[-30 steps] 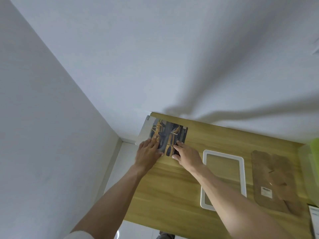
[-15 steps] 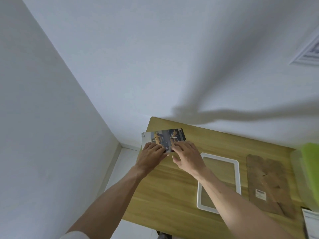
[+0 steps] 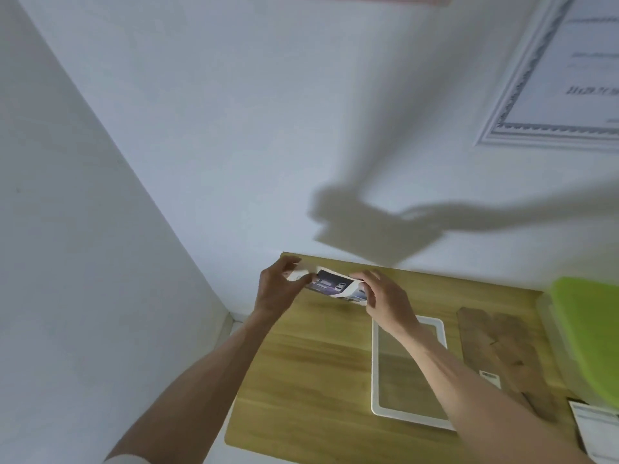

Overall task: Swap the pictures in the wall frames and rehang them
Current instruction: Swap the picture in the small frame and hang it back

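Picture-swapping step: left hand (image 3: 278, 289) and right hand (image 3: 385, 301) pinch opposite ends of a printed picture (image 3: 331, 285) at frame centre, above the wooden table (image 3: 301, 380). Next, presumably, seating it in the white frame (image 3: 375, 363) lying lower right.

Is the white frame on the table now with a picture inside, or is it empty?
Empty. Through the white frame the wooden table shows. The picture is outside it, held by the left hand and right hand.
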### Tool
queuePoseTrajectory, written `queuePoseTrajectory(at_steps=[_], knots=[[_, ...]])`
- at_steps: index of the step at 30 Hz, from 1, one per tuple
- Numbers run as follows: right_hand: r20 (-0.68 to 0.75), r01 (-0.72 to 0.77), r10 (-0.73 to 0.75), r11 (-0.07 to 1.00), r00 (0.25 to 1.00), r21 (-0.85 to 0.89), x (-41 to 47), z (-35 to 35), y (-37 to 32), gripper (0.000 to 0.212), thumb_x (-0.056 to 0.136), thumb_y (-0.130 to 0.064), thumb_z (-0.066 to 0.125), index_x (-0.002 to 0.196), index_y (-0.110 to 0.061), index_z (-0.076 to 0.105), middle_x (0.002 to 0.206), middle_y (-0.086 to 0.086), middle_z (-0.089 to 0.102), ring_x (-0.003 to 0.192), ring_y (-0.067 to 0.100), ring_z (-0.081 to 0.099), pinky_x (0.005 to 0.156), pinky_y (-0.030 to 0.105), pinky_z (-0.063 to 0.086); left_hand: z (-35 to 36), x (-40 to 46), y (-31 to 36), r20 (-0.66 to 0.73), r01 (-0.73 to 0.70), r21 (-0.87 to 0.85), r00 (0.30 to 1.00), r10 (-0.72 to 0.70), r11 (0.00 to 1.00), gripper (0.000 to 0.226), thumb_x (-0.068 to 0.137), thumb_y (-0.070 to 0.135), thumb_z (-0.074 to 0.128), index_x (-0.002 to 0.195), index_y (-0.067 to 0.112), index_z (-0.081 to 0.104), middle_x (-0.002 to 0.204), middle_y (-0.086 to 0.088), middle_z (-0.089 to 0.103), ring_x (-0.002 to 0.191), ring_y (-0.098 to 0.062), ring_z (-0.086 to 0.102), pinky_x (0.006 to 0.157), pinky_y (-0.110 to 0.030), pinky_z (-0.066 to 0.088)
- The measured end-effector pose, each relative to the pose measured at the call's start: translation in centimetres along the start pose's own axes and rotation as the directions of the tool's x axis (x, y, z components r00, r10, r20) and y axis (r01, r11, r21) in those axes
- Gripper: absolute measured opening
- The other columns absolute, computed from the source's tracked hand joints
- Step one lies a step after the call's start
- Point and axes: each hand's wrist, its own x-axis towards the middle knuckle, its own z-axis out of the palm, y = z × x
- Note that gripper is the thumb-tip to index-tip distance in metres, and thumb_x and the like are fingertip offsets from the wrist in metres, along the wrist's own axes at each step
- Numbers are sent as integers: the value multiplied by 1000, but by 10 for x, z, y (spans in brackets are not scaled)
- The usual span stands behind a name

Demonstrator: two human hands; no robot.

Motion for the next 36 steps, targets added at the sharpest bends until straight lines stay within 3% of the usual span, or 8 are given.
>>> queuePoseTrajectory(at_steps=[5,8,12,17,22,28,31,36], knots=[[27,-289,303,876,953,387,-9,-33,13,29,93,4,51,108,-17,64,91,-4,69,75,1,60,60,11,45,12,6,27,59,104,-178,994,-95,978,54,70,36,86,118,22,66,107,6,68,104,-3,63,78,-11,44],[47,-374,406,784,913,495,-25,-52,30,28,94,-1,52,102,-26,62,90,-4,70,76,6,64,64,24,51,28,2,39,83,158,-236,986,-142,959,58,69,39,86,119,22,63,105,4,67,98,-9,66,77,-20,50],[72,-477,556,630,828,613,-46,-74,55,20,96,-7,56,106,-24,60,95,-2,71,86,18,69,71,33,54,62,-18,56,221,263,-403,957,-185,877,51,78,7,80,123,8,55,98,-17,71,82,-23,71,70,-33,60],[75,-511,678,471,731,719,-72,-89,76,19,95,-5,61,108,-18,59,96,1,73,91,18,68,69,29,50,107,-45,64,357,253,-265,922,-149,930,35,82,3,74,116,3,64,96,-19,72,78,-21,67,70,-29,58],[203,-564,672,376,712,736,-96,-87,103,25,94,-5,62,112,-22,59,103,-2,74,104,19,67,96,49,51,142,-64,65,370,290,-210,908,-199,934,41,85,24,76,122,14,62,105,-5,71,89,-15,70,74,-27,58],[258,-601,651,382,714,702,-118,-84,120,31,94,-7,64,118,-25,57,108,-1,73,109,18,66,94,43,53,157,-93,66,306,350,-201,910,-281,915,28,87,9,70,115,5,66,93,-13,74,74,-14,72,64,-23,54],[292,-637,613,473,734,609,-128,-86,119,48,92,-8,66,133,-25,50,104,0,71,100,11,67,77,25,50,158,-106,65,280,363,-123,905,-319,924,25,89,10,68,113,8,64,86,-6,72,68,-7,70,54,-15,50],[327,-672,589,604,739,430,-141,-77,119,56,87,-9,72,136,-22,48,100,-5,66,83,5,67,65,18,47,158,-118,54,271,329,15,908,-321,944,38,88,9,68,125,14,60,90,-9,69,71,-10,70,54,-18,50]])
